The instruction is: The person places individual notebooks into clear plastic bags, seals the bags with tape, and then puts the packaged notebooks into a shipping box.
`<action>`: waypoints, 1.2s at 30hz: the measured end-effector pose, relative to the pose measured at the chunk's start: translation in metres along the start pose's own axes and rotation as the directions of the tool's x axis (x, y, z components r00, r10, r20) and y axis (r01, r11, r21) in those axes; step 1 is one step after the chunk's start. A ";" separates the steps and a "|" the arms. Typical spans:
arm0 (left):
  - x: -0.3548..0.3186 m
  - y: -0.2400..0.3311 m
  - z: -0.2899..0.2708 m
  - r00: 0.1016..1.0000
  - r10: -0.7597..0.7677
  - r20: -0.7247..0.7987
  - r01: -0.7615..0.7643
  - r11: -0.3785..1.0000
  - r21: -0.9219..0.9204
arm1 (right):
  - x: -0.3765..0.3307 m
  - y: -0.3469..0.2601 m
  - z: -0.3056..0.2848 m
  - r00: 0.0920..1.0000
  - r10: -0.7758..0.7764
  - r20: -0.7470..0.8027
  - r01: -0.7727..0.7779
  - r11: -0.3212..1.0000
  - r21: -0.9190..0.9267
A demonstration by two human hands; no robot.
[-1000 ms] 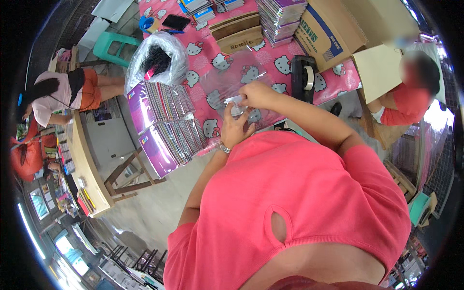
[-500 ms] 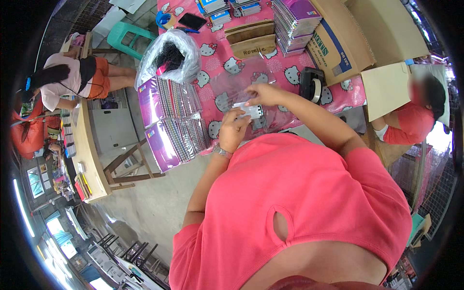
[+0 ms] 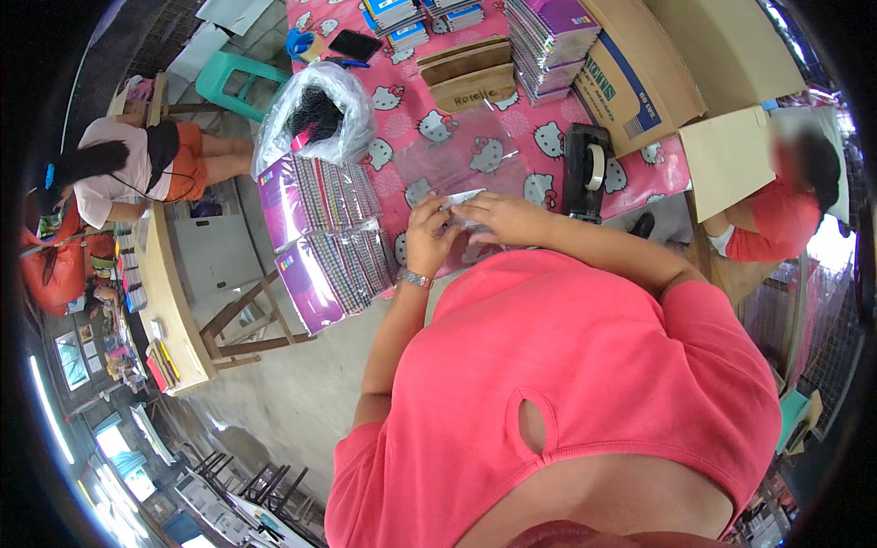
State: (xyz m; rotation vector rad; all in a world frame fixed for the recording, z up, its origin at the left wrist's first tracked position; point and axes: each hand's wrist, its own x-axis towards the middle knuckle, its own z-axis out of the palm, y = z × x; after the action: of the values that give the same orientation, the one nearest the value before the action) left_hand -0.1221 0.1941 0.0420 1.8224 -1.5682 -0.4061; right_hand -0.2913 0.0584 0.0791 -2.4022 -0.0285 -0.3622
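Close to my body, at the near edge of the table, both hands meet over a small white paper-like piece (image 3: pixel 464 195). My left hand (image 3: pixel 431 234) is closed with its fingertips pinched on the left end of it. My right hand (image 3: pixel 504 217) lies over its other side, fingers curled against it and covering most of it. A clear plastic sheet or bag (image 3: pixel 461 146) lies flat just beyond the hands. Left of my left hand stand shrink-wrapped stacks of purple spiral notebooks (image 3: pixel 333 265). A black tape dispenser (image 3: pixel 585 173) is to the right of my right hand.
A clear bag with black contents (image 3: pixel 315 114) sits behind the wrapped notebooks. Farther back are a cardboard holder (image 3: pixel 470 87), more notebooks (image 3: pixel 548 55), a phone (image 3: pixel 356 44) and a large carton (image 3: pixel 639 82). One person (image 3: pixel 137 164) stands left; another (image 3: pixel 786 210) sits right.
My right hand has come down and closed over the white piece, which showed dark marks before and is now mostly covered. The view has shifted slightly.
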 end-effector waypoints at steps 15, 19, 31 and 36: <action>0.012 0.025 0.009 0.933 -0.319 -0.167 0.328 0.944 0.031 | 0.007 -0.003 -0.001 0.721 0.659 -0.213 -0.658 0.748 0.086; 0.017 0.030 -0.004 0.909 -0.403 -0.105 0.416 0.890 0.188 | -0.059 -0.009 -0.031 0.307 0.847 -0.434 -0.677 0.515 0.526; 0.047 0.013 -0.006 0.927 -0.352 0.130 0.353 0.935 0.019 | -0.182 0.014 0.031 -0.031 0.990 -0.136 -0.063 0.134 0.989; 0.035 -0.009 -0.003 0.932 -0.341 0.120 0.349 0.936 -0.047 | -0.200 -0.019 0.066 0.062 0.987 -0.149 0.221 0.132 0.966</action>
State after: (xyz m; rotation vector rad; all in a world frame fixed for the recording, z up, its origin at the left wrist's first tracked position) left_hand -0.1055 0.1620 0.0453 2.0559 -1.2823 -0.7242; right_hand -0.4692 0.1307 -0.0092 -0.4379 1.0467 -0.9986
